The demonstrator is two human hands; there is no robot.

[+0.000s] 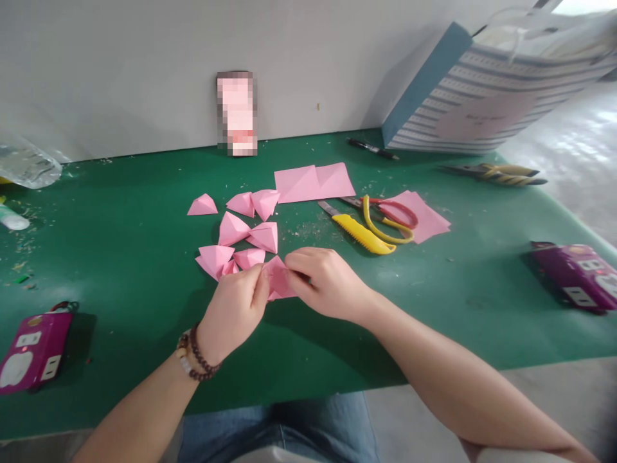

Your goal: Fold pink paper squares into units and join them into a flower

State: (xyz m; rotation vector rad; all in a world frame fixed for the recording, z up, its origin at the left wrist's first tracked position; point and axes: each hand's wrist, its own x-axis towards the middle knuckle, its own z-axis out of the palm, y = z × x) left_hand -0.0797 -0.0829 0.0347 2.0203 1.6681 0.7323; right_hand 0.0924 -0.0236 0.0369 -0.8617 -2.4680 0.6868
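My left hand (236, 308) and my right hand (322, 283) meet over the green table (120, 257), both pinched on one piece of pink paper (278, 283) that is partly folded between the fingertips. A bead bracelet circles my left wrist. Just beyond the hands lie several folded pink paper triangles (241, 231) in a loose cluster. Farther back lies a flat pink sheet with creases (313, 181).
Red-and-yellow scissors (388, 218) and a yellow utility knife (359, 231) rest right of the triangles, partly on more pink sheets (429, 222). A black pen (372, 149), pliers (496, 172), a striped paper bag (482, 90), purple power strips (576, 273) (33, 350) and a plastic bottle (26, 166) ring the table.
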